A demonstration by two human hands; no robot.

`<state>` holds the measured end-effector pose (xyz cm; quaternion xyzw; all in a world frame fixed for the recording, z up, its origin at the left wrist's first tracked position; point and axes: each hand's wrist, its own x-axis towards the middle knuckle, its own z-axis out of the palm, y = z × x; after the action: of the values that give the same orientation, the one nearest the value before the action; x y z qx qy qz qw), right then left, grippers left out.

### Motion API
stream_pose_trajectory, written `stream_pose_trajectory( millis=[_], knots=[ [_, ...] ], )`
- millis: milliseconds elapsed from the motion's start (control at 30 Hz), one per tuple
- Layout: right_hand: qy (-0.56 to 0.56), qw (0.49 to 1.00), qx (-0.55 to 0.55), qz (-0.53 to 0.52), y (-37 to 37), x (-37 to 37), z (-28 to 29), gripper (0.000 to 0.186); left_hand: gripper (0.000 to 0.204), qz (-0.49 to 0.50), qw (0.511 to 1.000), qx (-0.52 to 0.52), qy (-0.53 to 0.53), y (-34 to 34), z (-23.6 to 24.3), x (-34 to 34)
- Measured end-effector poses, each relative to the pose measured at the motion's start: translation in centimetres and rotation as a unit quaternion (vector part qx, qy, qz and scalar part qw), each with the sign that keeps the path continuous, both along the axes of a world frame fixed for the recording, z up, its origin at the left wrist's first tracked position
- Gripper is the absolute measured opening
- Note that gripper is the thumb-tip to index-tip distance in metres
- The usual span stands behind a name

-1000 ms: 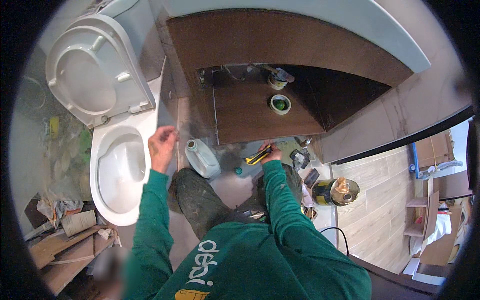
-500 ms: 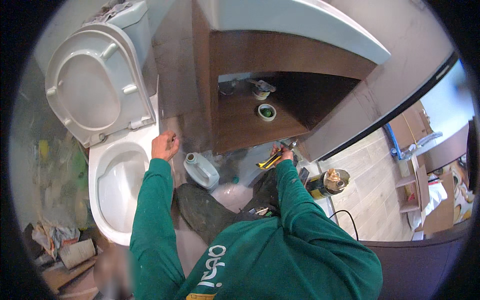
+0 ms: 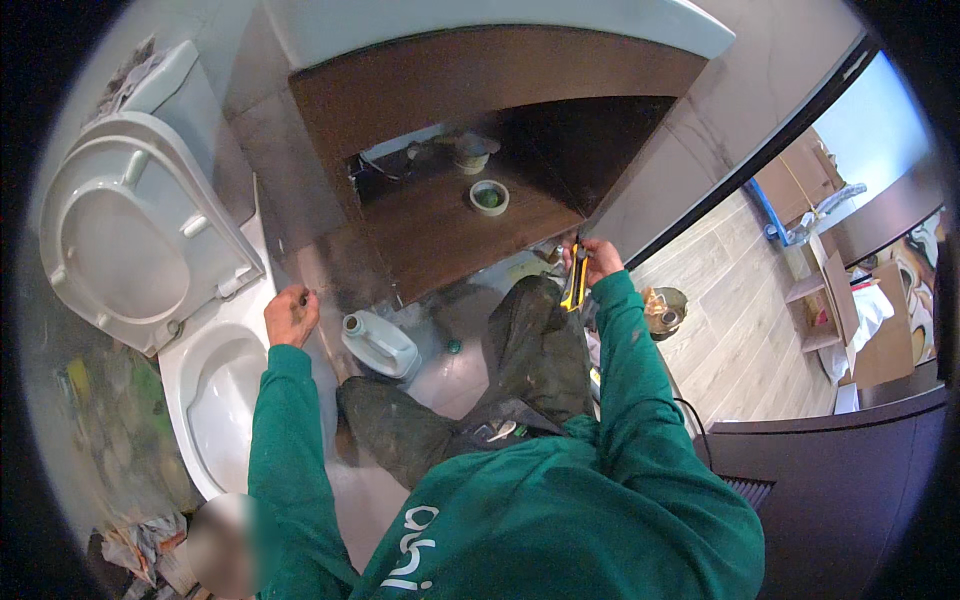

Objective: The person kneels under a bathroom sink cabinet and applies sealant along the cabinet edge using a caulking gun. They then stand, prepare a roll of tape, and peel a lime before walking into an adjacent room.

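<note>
My right hand grips a yellow and black utility knife by the front right corner of a low brown cabinet. The knife points away from me. Beside the toilet bowl, my left hand has its fingers curled in, and whatever they may hold is hidden. Between my hands, a white plastic jug stands uncapped on the floor, with a small green cap to its right. Inside the cabinet sits a round white tub with something green in it, in front of a second small container.
The toilet lid is raised at the left. A white basin edge overhangs the cabinet. Right of my right arm stands an open tin by a doorway onto a tiled floor. Rubbish lies at the lower left.
The view has shifted to the right. My right hand has turned the utility knife from lying sideways to pointing away, and my right knee has come up beneath it. My left hand stays curled beside the toilet.
</note>
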<state>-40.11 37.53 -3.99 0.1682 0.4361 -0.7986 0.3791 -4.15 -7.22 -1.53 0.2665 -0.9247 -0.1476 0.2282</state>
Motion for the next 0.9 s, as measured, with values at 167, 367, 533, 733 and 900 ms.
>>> stream_pose_trajectory(
  millis=[167, 367, 533, 733, 900],
  knots=[
    [0.002, 0.997, 0.046, 0.064, -2.3, 1.2, -3.0, 0.030, 0.023, -0.005, 1.000, 0.008, 0.016, 0.3, 0.2, 0.1],
    [-0.047, 0.990, 0.087, 0.098, -7.1, 1.1, -11.8, 0.027, 0.019, 0.019, 0.999, 0.017, 0.025, 0.7, 0.5, -0.1],
    [-0.100, 0.992, 0.029, -0.069, -8.3, 0.7, -16.7, 0.025, 0.021, 0.053, 0.999, 0.004, 0.009, 0.7, 0.2, -0.7],
    [-0.148, 0.965, -0.122, -0.178, -9.5, 1.0, -16.9, 0.025, 0.022, 0.047, 0.998, 0.005, -0.031, 0.5, 0.0, -0.8],
    [-0.120, 0.972, -0.122, -0.163, -8.2, 1.3, -15.4, 0.027, 0.021, 0.060, 0.998, 0.002, -0.031, 1.0, 0.2, -1.0]
  ],
)
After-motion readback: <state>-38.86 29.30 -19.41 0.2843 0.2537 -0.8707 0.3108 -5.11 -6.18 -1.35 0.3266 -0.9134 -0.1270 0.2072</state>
